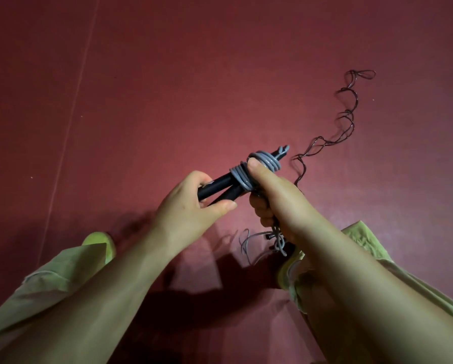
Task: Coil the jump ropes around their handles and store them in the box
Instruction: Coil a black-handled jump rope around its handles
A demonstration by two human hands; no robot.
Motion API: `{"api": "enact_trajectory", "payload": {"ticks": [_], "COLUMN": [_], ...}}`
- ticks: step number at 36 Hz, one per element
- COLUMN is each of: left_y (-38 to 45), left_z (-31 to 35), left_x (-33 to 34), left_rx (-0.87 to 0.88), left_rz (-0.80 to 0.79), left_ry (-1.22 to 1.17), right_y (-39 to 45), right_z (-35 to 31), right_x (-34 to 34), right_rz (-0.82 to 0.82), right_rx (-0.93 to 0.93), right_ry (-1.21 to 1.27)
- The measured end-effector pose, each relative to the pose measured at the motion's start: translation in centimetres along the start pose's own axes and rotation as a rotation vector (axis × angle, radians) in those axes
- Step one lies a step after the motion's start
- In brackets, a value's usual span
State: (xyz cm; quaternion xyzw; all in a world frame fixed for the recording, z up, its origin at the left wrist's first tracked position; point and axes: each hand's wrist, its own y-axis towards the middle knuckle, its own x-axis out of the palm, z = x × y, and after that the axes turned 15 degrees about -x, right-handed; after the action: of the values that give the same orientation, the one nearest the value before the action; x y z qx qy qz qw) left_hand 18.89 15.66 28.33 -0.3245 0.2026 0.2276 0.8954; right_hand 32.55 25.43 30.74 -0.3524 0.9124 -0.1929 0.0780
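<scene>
Two black jump rope handles (220,189) lie side by side in the air above a dark red floor. Several turns of grey rope (262,166) are wound round their far half. My left hand (194,208) grips the near ends of the handles. My right hand (272,195) holds the coiled part, its thumb pressed on the turns. Loose grey rope (278,240) hangs below my right hand towards the floor. A second, thin dark rope (343,122) lies twisted on the floor at the right. No box is in view.
The red floor (167,74) fills the view, with a pale seam line (70,116) running down the left. My knees in light green trousers (62,271) and a yellow-green shoe tip (99,240) show at the bottom.
</scene>
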Motion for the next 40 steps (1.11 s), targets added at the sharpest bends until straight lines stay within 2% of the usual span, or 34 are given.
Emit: {"api": "enact_trajectory", "payload": {"ticks": [4, 7, 10, 14, 20, 25, 31, 40], "left_y": [0.2, -0.4, -0.6, -0.7, -0.5, -0.7, -0.9, -0.5], "left_z": [-0.1, 0.4, 0.6, 0.4, 0.4, 0.5, 0.7, 0.2], "left_x": [-0.4, -0.7, -1.4, -1.6, -1.2, -0.8, -0.1, 0.8], "left_rx": [-0.093, -0.278, -0.445, -0.467, -0.445, -0.379, -0.346, -0.251], "left_rz": [-0.255, -0.605, -0.941, -1.09, -0.983, -0.809, -0.691, -0.419], "left_ry": [-0.166, -0.498, -0.631, -0.646, -0.691, -0.582, -0.51, -0.384], "right_y": [-0.1, 0.0, 0.1, 0.1, 0.3, 0.0, 0.0, 0.2], "right_z": [-0.3, -0.4, -0.3, -0.1, -0.5, -1.1, -1.0, -0.3], "right_x": [0.0, -0.2, -0.3, -0.4, -0.6, -0.8, -0.6, -0.4], "right_rz": [-0.031, -0.037, -0.044, -0.107, -0.161, -0.153, -0.128, -0.078], "right_rx": [-0.081, -0.117, -0.141, -0.189, -0.15, -0.086, -0.05, -0.001], "right_ry": [0.007, 0.041, 0.133, 0.181, 0.038, -0.08, -0.142, -0.339]}}
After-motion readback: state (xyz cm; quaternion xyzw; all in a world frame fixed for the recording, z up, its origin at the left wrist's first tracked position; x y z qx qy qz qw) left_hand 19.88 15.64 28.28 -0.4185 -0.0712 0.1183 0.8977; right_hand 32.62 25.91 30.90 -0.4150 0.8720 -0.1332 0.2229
